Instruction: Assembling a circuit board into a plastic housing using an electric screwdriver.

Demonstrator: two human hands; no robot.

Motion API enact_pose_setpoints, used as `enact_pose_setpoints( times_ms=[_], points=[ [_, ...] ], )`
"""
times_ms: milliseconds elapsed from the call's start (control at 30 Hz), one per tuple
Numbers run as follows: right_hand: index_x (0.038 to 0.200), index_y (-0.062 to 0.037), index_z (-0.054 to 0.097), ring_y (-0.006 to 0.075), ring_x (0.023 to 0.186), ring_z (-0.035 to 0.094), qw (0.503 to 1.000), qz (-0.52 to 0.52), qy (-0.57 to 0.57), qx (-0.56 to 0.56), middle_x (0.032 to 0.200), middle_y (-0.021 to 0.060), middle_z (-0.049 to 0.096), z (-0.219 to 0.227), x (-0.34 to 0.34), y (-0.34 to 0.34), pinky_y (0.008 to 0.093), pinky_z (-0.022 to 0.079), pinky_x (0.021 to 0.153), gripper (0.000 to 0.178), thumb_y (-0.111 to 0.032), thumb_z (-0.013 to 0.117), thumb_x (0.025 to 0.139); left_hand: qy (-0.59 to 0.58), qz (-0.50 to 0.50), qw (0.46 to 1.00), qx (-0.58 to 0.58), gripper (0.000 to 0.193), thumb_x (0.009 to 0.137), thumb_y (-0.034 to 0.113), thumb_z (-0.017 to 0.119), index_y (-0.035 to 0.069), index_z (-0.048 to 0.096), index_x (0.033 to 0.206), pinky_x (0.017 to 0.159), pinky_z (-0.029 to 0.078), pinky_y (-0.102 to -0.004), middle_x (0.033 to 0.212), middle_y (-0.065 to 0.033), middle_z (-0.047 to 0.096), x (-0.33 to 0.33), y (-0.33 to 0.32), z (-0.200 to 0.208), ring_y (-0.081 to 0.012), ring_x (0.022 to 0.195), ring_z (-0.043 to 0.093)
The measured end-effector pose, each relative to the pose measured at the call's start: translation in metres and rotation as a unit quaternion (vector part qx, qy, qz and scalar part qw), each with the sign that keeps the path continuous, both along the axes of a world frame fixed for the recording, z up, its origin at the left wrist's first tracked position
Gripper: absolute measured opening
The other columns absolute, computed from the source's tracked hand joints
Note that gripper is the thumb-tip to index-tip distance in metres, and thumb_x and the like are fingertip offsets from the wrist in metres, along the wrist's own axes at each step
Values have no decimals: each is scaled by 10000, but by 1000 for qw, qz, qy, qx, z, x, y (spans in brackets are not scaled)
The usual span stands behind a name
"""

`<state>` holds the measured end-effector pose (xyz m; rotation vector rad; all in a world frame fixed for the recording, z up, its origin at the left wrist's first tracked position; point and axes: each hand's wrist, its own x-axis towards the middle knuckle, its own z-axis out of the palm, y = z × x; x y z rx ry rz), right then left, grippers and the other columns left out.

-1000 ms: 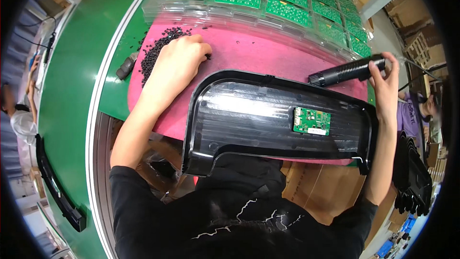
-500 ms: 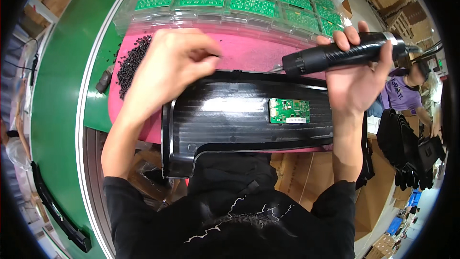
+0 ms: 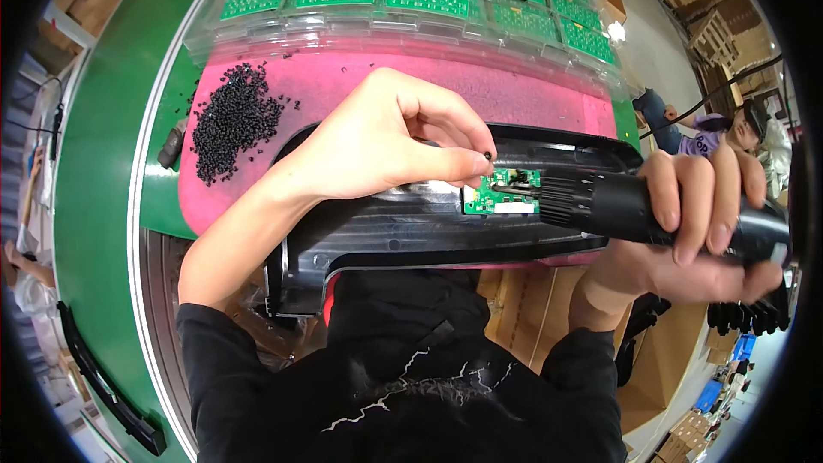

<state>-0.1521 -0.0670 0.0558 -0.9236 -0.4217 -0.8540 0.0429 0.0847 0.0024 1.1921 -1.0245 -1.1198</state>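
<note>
Taking clock directions from the circuit board in front of me: at eight o'clock, far left, a black curved strip (image 3: pixel 111 386) lies on the green bench (image 3: pixel 111 171). Between nine and ten, a dark lump (image 3: pixel 171 147) sits just beside the pink mat (image 3: pixel 334 77), and a heap of small black screws (image 3: pixel 236 124) is spread on the mat's left part. At eleven stand the clear trays (image 3: pixel 343 17) of green boards.

My left hand (image 3: pixel 399 137) comes in from ten, thumb and forefinger pinched on what looks like one black screw (image 3: pixel 488 155); half a second ago this hand was a blur over the upper-left rim of the black shell (image 3: pixel 394 244).

The circuit board (image 3: pixel 514 207) lies inside that shell, and carries a white label whose print is too small to read. The driver (image 3: pixel 600 204) points in from three o'clock, its tip over the board; I can't tell whether they touch. My right hand (image 3: pixel 699 206) is wrapped round its body; earlier the palm faced up and the tip was by the shell's far rim. Between two and three, a co-worker's purple shirt (image 3: pixel 705 144) bears lettering, and the co-worker appears lower now.
</note>
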Motion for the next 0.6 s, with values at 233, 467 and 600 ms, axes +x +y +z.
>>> enact_pose_setpoints(
  times_ms=[233, 467, 600],
  points=[
    [945, -100, 497, 57, 460, 511, 996, -33, -56, -65, 682, -39, 519, -3, -3, 11, 236, 414, 563, 437, -367, 727, 688, -174, 18, 984, -26, 124, 764, 0, 711, -6, 712, 888, 692, 534, -244, 849, -49, 707, -16, 3, -7, -108, 804, 654],
    [979, -83, 492, 60, 474, 526, 992, -21, -34, -117, 716, -21, 529, -9, -1, 10, 247, 448, 560, 492, -409, 735, 702, -194, 26, 978, -72, 106, 763, 8, 723, -6, 716, 868, 648, 525, -236, 834, -59, 706, -19, 2, -12, -113, 778, 654],
    [980, -85, 502, 63, 489, 549, 990, -15, -43, -136, 724, -19, 555, -12, 1, 7, 245, 464, 561, 512, -426, 750, 690, -229, 35, 968, -93, 120, 750, -1, 726, -11, 716, 869, 624, 513, -237, 826, -71, 705, -20, 2, -12, -119, 738, 649]
  ],
)
